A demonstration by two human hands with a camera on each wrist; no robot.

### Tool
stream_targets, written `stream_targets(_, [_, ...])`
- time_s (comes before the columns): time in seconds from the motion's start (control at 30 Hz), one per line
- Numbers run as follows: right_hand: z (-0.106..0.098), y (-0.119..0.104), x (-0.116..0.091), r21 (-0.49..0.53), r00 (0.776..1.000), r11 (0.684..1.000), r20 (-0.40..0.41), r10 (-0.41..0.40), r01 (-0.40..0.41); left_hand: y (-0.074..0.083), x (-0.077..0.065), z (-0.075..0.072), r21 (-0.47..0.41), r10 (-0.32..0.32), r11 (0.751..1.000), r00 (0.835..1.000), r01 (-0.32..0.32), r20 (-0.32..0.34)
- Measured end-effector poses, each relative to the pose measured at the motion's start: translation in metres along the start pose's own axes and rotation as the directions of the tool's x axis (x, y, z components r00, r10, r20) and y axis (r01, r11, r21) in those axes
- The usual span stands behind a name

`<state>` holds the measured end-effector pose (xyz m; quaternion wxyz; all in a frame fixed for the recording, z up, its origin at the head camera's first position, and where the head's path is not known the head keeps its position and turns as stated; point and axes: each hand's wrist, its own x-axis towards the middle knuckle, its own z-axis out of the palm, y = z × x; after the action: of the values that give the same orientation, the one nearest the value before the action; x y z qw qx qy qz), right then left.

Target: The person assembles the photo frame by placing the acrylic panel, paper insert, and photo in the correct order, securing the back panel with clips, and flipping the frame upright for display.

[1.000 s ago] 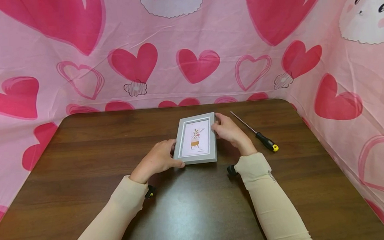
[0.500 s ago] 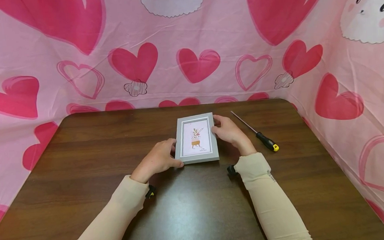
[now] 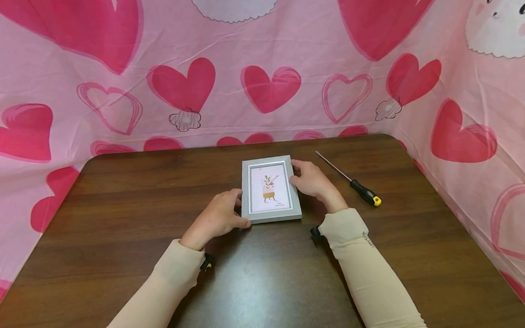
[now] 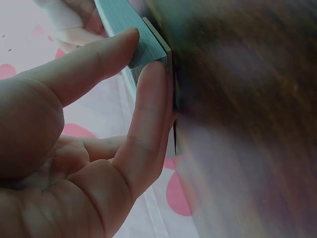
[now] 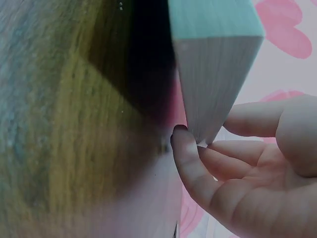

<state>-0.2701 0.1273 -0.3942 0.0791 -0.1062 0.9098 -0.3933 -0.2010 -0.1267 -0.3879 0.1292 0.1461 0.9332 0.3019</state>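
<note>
A grey picture frame (image 3: 272,216) with a flower-pot print lies face up between my two hands near the back of the table. My left hand (image 3: 216,214) holds its near left corner, the thumb at the near side and the fingers along the left side. In the left wrist view the thumb (image 4: 99,62) and index finger (image 4: 148,104) meet that corner. With my right hand (image 3: 312,183) I grip the right side, towards the far corner. The right wrist view shows fingertips (image 5: 184,141) at the underside of the frame (image 5: 215,74), with a dark gap above the table.
A screwdriver (image 3: 365,193) with a black and yellow handle lies to the right of my right hand, its shaft pointing away. The brown wood table (image 3: 134,207) ends at a pink heart-printed cloth (image 3: 227,101) behind and to the right.
The picture frame has levelled out, its right side going down, and turned slightly so it sits squarer. Both hands have kept nearly the same place on it.
</note>
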Motion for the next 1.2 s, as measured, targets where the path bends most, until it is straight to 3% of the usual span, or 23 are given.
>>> stream_targets(0.77, [0.0016,-0.0013,-0.0023,-0.119,0.994,0.992,0.093,0.048,-0.036,-0.0018,-0.0009,0.0023,0.015,0.006,1.000,1.000,-0.006,-0.010])
stream_targets(1.03, [0.0019,0.0006,-0.0013,-0.097,0.992,0.994,0.112,0.057,-0.046,-0.0036,-0.0011,0.0025,0.021,0.036,0.999,0.999,-0.036,-0.008])
stream_targets(1.2, [-0.0023,-0.0008,-0.0047,-0.059,0.991,0.998,0.131,0.032,-0.024,-0.0052,-0.0021,-0.0043,0.005,0.065,0.998,0.997,-0.065,0.034])
